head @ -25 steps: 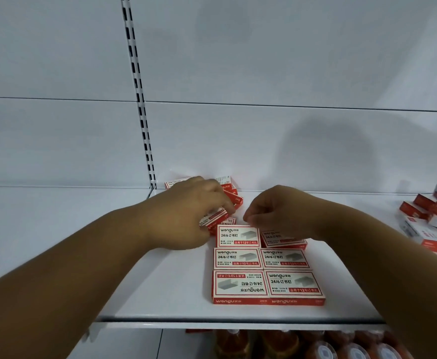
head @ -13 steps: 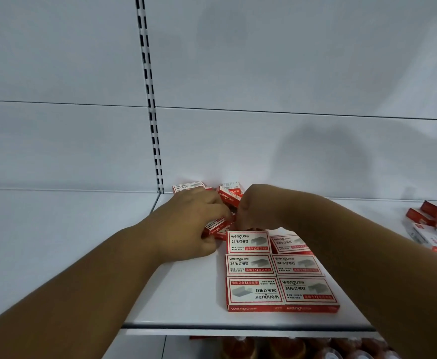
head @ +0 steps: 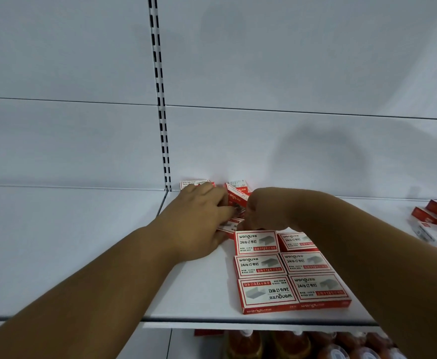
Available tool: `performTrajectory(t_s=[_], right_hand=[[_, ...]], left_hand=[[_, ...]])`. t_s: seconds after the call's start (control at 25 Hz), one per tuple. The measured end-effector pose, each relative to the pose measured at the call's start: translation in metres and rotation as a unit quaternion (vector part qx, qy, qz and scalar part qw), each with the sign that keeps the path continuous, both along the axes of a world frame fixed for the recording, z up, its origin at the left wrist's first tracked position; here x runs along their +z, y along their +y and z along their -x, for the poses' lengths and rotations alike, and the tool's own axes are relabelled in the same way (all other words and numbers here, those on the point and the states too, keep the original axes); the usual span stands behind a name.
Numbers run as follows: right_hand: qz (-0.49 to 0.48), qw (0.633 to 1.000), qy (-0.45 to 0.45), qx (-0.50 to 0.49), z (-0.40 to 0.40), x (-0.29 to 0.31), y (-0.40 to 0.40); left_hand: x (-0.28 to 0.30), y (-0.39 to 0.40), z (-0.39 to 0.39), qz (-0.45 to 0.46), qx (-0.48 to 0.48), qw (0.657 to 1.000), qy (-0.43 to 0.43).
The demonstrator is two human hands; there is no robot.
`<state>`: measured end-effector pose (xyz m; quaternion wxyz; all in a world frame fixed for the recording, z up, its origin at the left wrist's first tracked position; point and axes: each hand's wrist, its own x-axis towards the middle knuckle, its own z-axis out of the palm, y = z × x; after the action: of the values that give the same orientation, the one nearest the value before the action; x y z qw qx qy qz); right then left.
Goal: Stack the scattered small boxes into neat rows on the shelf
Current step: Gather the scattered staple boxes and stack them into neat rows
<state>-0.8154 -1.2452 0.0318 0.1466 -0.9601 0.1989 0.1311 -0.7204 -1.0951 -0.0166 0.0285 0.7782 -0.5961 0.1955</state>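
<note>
Six small boxes [head: 257,242] lie in neat rows on the shelf [head: 199,294]. Loose pile [head: 235,195] at rear remains. Left hand [head: 199,224] spread on pile; right hand [head: 261,213] grip undeterminable

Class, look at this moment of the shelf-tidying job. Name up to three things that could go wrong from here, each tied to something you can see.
1. Both hands, left hand and right hand, crowd into the loose pile at the back; tilted boxes there could tumble or scatter further.
2. The right forearm lies over the neat rows; pulling back may drag them askew.
3. The front boxes sit near the shelf edge, so a nudge might push them off.
</note>
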Motion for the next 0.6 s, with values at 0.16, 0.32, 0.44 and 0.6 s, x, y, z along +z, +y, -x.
performTrajectory(t_s=[0.16,0.32,0.44,0.6], right_hand=[[-0.083,0.991,-0.098,-0.049,0.007,0.000,-0.007],[-0.177,0.947,-0.257,-0.077,0.021,-0.007,-0.018],[-0.193,0.929,-0.305,-0.083,0.032,-0.012,-0.026],[-0.173,0.939,-0.283,-0.094,0.043,-0.014,-0.036]], left_hand=[[0.002,-0.002,-0.001,0.026,0.009,1.000,-0.011],[0.002,-0.003,0.002,0.072,0.025,0.997,-0.030],[0.003,-0.005,0.005,0.114,0.019,0.993,-0.025],[0.002,-0.006,0.014,0.082,-0.016,0.996,0.024]])
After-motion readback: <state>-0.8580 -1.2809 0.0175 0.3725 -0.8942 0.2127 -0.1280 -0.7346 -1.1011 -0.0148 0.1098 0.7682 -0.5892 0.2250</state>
